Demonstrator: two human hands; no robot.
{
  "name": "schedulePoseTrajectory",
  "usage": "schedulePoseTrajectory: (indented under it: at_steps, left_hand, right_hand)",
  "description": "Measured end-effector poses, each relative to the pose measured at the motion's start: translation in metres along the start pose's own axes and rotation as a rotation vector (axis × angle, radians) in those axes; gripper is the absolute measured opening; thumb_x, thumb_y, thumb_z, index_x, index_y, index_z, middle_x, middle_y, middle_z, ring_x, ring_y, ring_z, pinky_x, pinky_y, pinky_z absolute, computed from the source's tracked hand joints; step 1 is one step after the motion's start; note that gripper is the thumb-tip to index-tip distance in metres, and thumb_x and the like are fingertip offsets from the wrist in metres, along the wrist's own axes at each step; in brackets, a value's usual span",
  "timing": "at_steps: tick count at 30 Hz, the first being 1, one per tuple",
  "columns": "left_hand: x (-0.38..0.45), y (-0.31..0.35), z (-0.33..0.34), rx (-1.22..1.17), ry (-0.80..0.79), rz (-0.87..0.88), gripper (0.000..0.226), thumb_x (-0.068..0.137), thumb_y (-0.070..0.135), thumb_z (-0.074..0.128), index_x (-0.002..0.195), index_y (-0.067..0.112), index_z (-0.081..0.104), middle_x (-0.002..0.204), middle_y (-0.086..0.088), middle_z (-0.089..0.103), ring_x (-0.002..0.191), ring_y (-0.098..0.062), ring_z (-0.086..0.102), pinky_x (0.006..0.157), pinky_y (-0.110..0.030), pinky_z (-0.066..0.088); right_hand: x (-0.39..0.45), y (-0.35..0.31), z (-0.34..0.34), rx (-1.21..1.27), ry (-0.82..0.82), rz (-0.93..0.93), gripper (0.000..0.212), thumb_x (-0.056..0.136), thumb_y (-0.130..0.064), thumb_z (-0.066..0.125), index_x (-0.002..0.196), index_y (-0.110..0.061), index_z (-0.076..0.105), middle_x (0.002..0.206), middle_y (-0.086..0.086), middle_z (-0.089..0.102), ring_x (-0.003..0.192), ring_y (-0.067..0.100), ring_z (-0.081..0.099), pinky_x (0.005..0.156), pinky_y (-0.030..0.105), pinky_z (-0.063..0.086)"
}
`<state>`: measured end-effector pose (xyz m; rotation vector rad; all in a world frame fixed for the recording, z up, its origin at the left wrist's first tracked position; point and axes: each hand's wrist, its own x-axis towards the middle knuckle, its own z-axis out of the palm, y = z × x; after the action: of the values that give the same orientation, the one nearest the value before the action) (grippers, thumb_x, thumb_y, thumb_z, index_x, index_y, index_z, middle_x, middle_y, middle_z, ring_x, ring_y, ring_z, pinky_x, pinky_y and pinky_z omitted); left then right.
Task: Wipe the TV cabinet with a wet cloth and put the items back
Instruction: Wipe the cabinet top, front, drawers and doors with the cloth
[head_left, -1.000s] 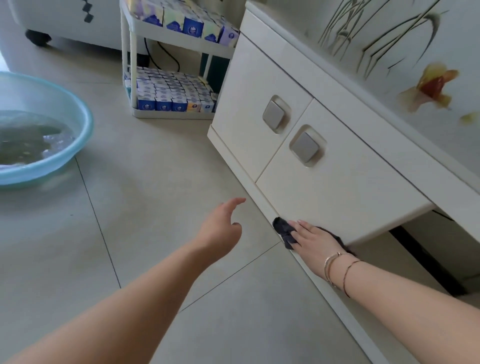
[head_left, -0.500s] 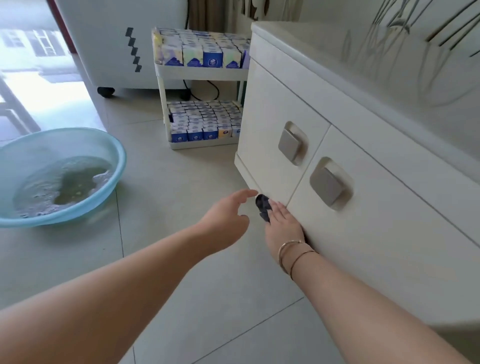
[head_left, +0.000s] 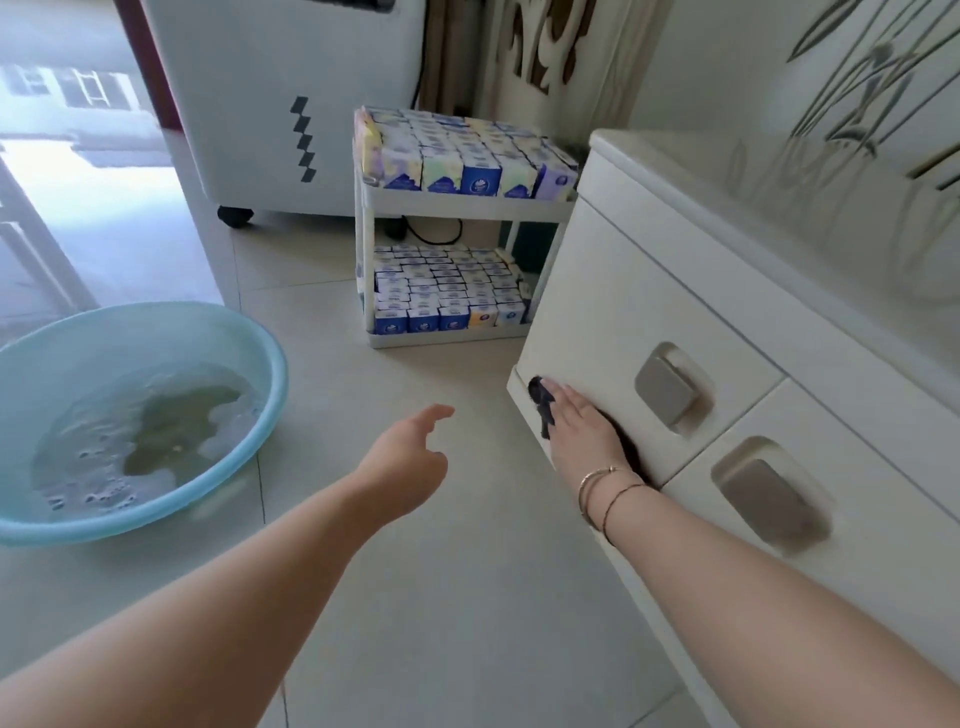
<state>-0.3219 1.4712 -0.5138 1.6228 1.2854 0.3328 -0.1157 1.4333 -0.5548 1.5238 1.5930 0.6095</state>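
Note:
The cream TV cabinet (head_left: 613, 291) runs along the right, with two drawer fronts and grey square handles (head_left: 667, 387). My right hand (head_left: 582, 426) lies flat on a dark wet cloth (head_left: 540, 402), pressing it against the lower left corner of the far drawer front. Only the cloth's front edge shows past my fingers. My left hand (head_left: 408, 452) hovers over the floor tiles, left of the cabinet, fingers loosely apart and holding nothing.
A light blue basin (head_left: 156, 332) with murky water sits on the floor at the left. A white two-shelf rack (head_left: 467, 208) packed with several small boxes stands beyond the cabinet's end. Behind it is a white appliance on casters (head_left: 291, 104).
My right hand has slid the cloth along the cabinet's lower front toward the far end, from under the near drawer to the far drawer's corner. The left hand stayed open beside it.

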Motion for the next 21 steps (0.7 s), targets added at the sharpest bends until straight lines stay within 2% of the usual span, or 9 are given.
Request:
schedulePoseTrajectory:
  at_steps: [2, 4, 7, 9, 11, 13, 15, 19, 21]
  left_hand:
    - [0.023, 0.007, -0.001, -0.061, -0.006, 0.01, 0.064, 0.086, -0.003, 0.037, 0.141, 0.03, 0.039, 0.145, -0.002, 0.04, 0.067, -0.003, 0.05, 0.054, -0.017, 0.044]
    - [0.048, 0.011, 0.005, -0.14, -0.026, 0.012, 0.064, 0.087, -0.004, 0.036, 0.142, 0.028, 0.038, 0.146, -0.001, 0.04, 0.067, 0.003, 0.044, 0.054, -0.012, 0.044]
    - [0.077, 0.009, 0.014, -0.215, -0.087, 0.012, 0.063, 0.088, -0.005, 0.036, 0.144, 0.023, 0.035, 0.147, 0.0, 0.038, 0.069, 0.004, 0.043, 0.051, -0.01, 0.042]
    - [0.092, 0.009, 0.014, -0.236, -0.107, 0.024, 0.062, 0.089, -0.005, 0.035, 0.145, 0.019, 0.033, 0.149, 0.0, 0.036, 0.083, -0.002, 0.05, 0.064, -0.016, 0.042]
    - [0.104, 0.008, 0.012, -0.243, -0.108, 0.053, 0.062, 0.088, -0.005, 0.035, 0.146, 0.017, 0.031, 0.15, -0.001, 0.035, 0.113, -0.013, 0.049, 0.082, -0.021, 0.036]
    - [0.111, 0.006, 0.013, -0.232, -0.119, 0.078, 0.062, 0.088, -0.005, 0.035, 0.146, 0.017, 0.031, 0.15, 0.0, 0.035, 0.12, -0.015, 0.044, 0.086, -0.021, 0.032]
    - [0.112, 0.004, 0.021, -0.255, -0.127, 0.088, 0.063, 0.086, -0.006, 0.035, 0.145, 0.018, 0.033, 0.15, 0.0, 0.036, 0.112, -0.012, 0.044, 0.084, -0.02, 0.032]
    - [0.104, 0.005, 0.033, -0.382, -0.162, 0.045, 0.065, 0.086, -0.007, 0.032, 0.146, 0.019, 0.031, 0.151, 0.003, 0.034, 0.124, -0.013, 0.043, 0.081, -0.013, 0.033]
    - [0.106, 0.009, 0.032, -0.417, -0.185, 0.065, 0.065, 0.086, -0.007, 0.032, 0.146, 0.02, 0.031, 0.151, 0.004, 0.034, 0.099, -0.002, 0.05, 0.06, 0.003, 0.035]
  right_hand:
    - [0.023, 0.021, -0.01, -0.051, 0.095, 0.042, 0.053, 0.103, -0.022, 0.017, 0.148, 0.005, 0.011, 0.156, 0.025, 0.003, 0.144, 0.039, -0.01, 0.115, 0.046, -0.009]
    - [0.047, 0.034, -0.018, -0.061, 0.175, 0.106, 0.053, 0.102, -0.019, 0.017, 0.146, 0.008, 0.01, 0.155, 0.027, 0.004, 0.144, 0.041, -0.008, 0.115, 0.047, -0.008]
    - [0.056, 0.01, 0.003, -0.051, 0.145, 0.045, 0.054, 0.101, -0.018, 0.02, 0.148, 0.006, 0.01, 0.156, 0.024, 0.005, 0.144, 0.04, -0.005, 0.114, 0.047, -0.01]
    - [0.042, -0.019, 0.026, -0.039, 0.093, -0.027, 0.054, 0.1, -0.017, 0.021, 0.148, 0.005, 0.009, 0.157, 0.023, 0.003, 0.144, 0.039, -0.008, 0.111, 0.046, -0.015]
    - [0.033, -0.029, 0.03, -0.051, 0.088, -0.061, 0.056, 0.1, -0.017, 0.02, 0.149, 0.005, 0.004, 0.157, 0.021, -0.001, 0.144, 0.038, -0.011, 0.109, 0.045, -0.018]
    - [0.038, -0.017, 0.016, -0.087, 0.058, -0.079, 0.053, 0.101, -0.016, 0.019, 0.15, 0.001, 0.006, 0.157, 0.019, 0.005, 0.145, 0.035, -0.008, 0.11, 0.042, -0.017]
    - [0.06, 0.015, -0.004, -0.124, 0.116, -0.027, 0.051, 0.101, -0.018, 0.021, 0.149, -0.002, 0.016, 0.156, 0.018, 0.015, 0.145, 0.037, -0.003, 0.115, 0.044, -0.009]
    - [0.109, 0.089, -0.065, -0.298, 0.178, 0.201, 0.051, 0.098, -0.03, 0.035, 0.143, -0.004, 0.036, 0.151, 0.019, 0.031, 0.143, 0.04, 0.013, 0.116, 0.05, -0.001]
    - [0.114, 0.093, -0.072, -0.275, 0.151, 0.214, 0.046, 0.097, -0.027, 0.039, 0.137, -0.005, 0.044, 0.143, 0.018, 0.041, 0.139, 0.038, 0.025, 0.117, 0.049, 0.001]
